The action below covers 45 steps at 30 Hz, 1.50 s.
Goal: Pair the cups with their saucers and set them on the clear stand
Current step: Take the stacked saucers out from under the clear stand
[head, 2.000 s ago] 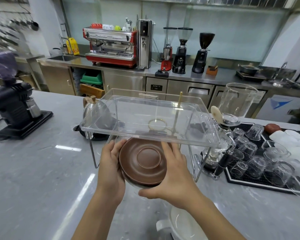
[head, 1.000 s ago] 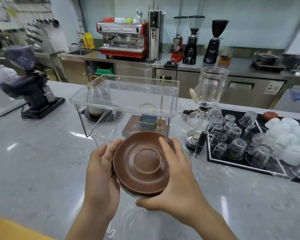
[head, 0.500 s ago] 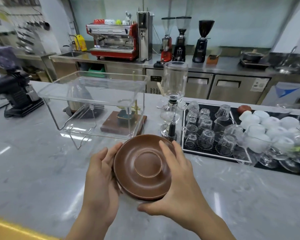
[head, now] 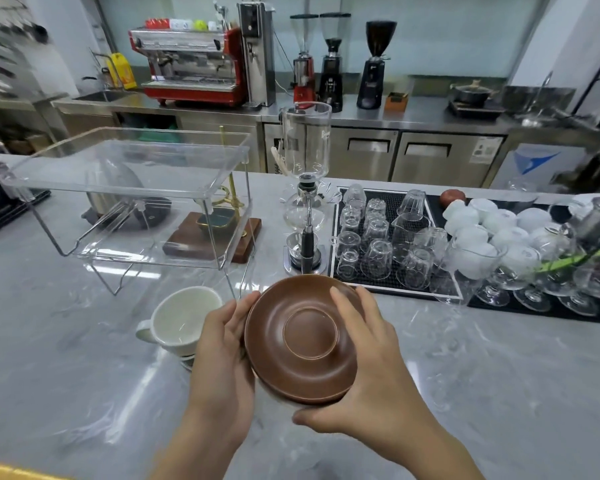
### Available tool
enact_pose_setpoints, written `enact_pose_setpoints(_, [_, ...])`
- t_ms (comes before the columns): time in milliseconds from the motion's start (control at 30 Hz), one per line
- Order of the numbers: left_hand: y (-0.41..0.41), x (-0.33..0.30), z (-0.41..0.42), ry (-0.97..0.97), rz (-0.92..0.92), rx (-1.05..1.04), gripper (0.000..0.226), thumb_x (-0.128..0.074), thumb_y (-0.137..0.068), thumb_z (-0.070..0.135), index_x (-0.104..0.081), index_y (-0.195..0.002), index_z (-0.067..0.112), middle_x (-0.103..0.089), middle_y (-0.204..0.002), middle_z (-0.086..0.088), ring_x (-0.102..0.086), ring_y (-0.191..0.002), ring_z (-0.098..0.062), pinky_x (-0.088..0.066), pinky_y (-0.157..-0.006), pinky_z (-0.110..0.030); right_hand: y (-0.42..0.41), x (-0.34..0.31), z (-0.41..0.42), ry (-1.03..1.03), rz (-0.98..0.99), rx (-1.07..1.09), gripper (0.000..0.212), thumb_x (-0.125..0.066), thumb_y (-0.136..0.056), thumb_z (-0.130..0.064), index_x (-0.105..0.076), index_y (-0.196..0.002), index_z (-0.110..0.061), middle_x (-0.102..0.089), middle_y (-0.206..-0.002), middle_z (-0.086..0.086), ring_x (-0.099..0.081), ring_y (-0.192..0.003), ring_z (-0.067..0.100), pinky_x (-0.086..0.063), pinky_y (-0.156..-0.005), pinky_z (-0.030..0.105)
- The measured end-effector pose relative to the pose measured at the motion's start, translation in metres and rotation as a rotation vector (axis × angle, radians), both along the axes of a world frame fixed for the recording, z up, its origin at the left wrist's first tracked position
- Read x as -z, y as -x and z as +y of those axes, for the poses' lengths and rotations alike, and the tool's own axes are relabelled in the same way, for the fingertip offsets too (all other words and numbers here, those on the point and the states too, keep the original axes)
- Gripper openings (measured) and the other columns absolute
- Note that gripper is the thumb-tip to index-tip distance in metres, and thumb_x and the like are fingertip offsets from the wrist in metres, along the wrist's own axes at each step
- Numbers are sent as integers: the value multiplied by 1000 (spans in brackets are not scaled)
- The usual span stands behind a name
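Note:
Both hands hold a brown saucer (head: 303,341) above the marble counter, its ringed side facing me. My left hand (head: 222,344) grips its left rim and my right hand (head: 367,362) wraps its right rim, thumb underneath. A white cup (head: 182,318) stands on the counter just left of my left hand, with something pale partly hidden beneath it. The clear two-tier stand (head: 125,181) sits farther back on the left, with both tiers bare.
A siphon coffee maker (head: 305,188) stands behind the saucer. A black mat (head: 336,233) with several upturned glasses lies to the right, with white cups (head: 488,223) and stemmed glasses beyond. A wooden-base brass dripper stand (head: 219,237) and a kettle (head: 118,192) sit behind the clear stand.
The saucer has been drawn back from under the stand toward me. My view has shifted right and down, and the white cup has come into sight at the left.

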State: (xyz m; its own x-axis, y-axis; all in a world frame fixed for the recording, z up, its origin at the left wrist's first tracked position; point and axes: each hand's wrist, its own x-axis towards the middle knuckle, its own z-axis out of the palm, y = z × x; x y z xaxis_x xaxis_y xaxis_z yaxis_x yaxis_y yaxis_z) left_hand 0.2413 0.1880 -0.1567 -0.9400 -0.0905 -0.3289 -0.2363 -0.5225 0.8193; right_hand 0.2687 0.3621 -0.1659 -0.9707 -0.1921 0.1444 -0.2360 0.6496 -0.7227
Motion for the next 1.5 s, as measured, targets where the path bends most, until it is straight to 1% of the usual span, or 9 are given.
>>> enact_pose_setpoints(100, [1,5,6,8,-14,-8,46,-40,-100,38,-67,-127,11,-73,-124,-11,-62,-125,-31,-40,-113,-47,-2,7,6,-7,-19,17,138,-90,-43,-51,4,-145,-60,19,-154,-31,1,-135,-11,-16,-90,-6])
enact_pose_setpoints(267, [0,15,11,8,-54,0,44,-39,-101,35,-66,-126,11,-74,-122,-8,-63,-123,-28,-41,-111,-45,-5,21,10,-16,-24,27,138,-89,-42,-52,5,-143,-60,20,-152,-33,-2,-134,-8,-18,-94,1])
enact_pose_setpoints(367, [-1,22,12,14,-84,-5,43,-40,-101,34,-66,-126,10,-75,-120,-7,-64,-122,-26,-43,-109,-44,-6,30,11,-11,-38,30,137,-88,-42,-52,4,-143,-60,21,-150,-36,-4,-131,-11,-16,-92,-5])
enact_pose_setpoints(467, [-2,30,12,9,-109,-9,42,-40,-102,32,-67,-125,10,-76,-119,-6,-65,-119,-24,-46,-103,-39,-7,41,12,-9,-48,36,138,-87,-42,-53,5,-145,-59,20,-153,-32,-4,-136,-6,-20,-98,6])
enact_pose_setpoints(600, [-3,44,11,9,-147,6,41,-40,-103,32,-66,-125,10,-75,-120,-6,-64,-121,-23,-43,-111,-43,-8,56,13,-20,-65,44,139,-86,-41,-55,4,-147,-56,16,-157,-25,-6,-144,5,-26,-108,24])
enact_pose_setpoints(833, [-3,67,11,49,-200,48,41,-39,-103,33,-67,-123,10,-77,-115,-3,-66,-114,-20,-48,-93,-36,-8,81,16,-62,-105,57,141,-86,-41,-61,3,-151,-49,13,-159,-19,-10,-145,12,-30,-114,36])
enact_pose_setpoints(1033, [-1,81,16,77,-252,89,39,-40,-102,31,-68,-121,12,-78,-114,-2,-67,-110,-20,-48,-84,-33,-7,96,25,-91,-134,55,142,-84,-41,-64,4,-151,-49,17,-159,-20,-8,-145,12,-28,-114,32])
enact_pose_setpoints(1233, [1,89,19,81,-262,105,37,-40,-102,29,-71,-112,11,-81,-95,1,-68,-95,-18,-49,-78,-32,-4,109,28,-103,-153,49,141,-84,-41,-62,4,-151,-49,17,-158,-19,-7,-145,13,-27,-115,33])
enact_pose_setpoints(1500, [7,102,21,83,-270,105,36,-39,-102,30,-70,-110,14,-81,-99,1,-69,-100,-18,-48,-79,-33,2,123,33,-114,-170,49,142,-84,-41,-61,5,-151,-49,17,-159,-19,-8,-145,15,-26,-115,32])
